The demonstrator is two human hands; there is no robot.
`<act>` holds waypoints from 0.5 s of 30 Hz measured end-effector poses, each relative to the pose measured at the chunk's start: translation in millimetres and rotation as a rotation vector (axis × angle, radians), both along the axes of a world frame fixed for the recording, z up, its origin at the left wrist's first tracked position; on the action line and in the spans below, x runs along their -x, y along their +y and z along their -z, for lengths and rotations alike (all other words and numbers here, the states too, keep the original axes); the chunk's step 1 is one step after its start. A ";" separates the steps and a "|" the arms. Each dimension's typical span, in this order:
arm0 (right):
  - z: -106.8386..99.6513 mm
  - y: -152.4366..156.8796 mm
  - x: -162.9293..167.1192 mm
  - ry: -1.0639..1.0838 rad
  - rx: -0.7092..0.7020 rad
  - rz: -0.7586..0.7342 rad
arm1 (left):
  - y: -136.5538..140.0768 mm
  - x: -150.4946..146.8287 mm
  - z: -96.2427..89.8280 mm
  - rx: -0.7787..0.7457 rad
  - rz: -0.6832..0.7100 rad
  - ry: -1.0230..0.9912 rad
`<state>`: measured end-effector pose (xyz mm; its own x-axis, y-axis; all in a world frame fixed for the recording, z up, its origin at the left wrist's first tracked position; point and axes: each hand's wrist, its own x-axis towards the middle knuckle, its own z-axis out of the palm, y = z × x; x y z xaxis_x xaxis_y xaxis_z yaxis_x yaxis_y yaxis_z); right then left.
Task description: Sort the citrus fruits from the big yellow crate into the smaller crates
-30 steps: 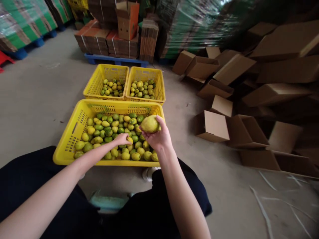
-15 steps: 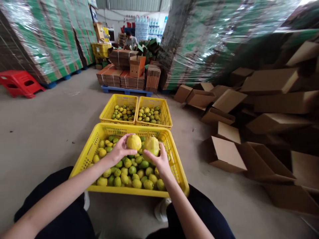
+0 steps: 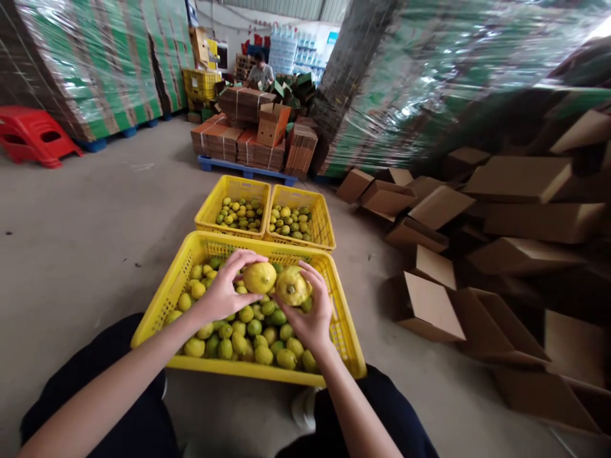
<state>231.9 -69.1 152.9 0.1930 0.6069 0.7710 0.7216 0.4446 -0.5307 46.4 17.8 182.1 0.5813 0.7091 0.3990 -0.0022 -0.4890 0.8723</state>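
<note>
Your left hand (image 3: 226, 289) grips a smooth yellow lemon (image 3: 259, 278), thumb below, fingers above and behind; your right hand (image 3: 312, 308) grips a knobbly lemon (image 3: 293, 286), thumb on the near left side, fingers round the far right; both grips are pinching fruit, neither is spread empty; the two lemons sit just beside each other, contact unclear, up over the large yellow crate (image 3: 248, 371); holding them by the edges seems meant to leave the end faces toward you uncovered, and side by side you can likely see both at once.

The large crate is in front of you, between your knees and the back crates, probably so its loose lemons (image 3: 254, 327), green through yellow, lie within easy reach; what supports it is hidden.

Past it stand a back-left crate (image 3: 229, 230) and a back-right crate (image 3: 323, 219), side by side, each part-filled with similar fruit; their nearness likely saves a long reach; cardboard boxes (image 3: 434, 305) lie heaped on the floor at right; bundled cartons (image 3: 219, 137) sit on a blue pallet (image 3: 245, 170), probably to stay off the floor; red stool (image 3: 35, 137) far left.
</note>
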 end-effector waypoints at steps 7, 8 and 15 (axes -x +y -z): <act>-7.3 -10.6 -0.3 0.082 0.048 0.067 | 8.0 -4.8 0.3 0.042 -0.151 -0.108; -7.6 -10.4 0.3 0.114 0.081 0.080 | 9.7 -6.2 0.0 0.148 -0.171 -0.176; -7.3 -8.1 7.4 0.332 0.324 0.080 | 7.2 -11.8 5.7 0.591 0.026 -0.332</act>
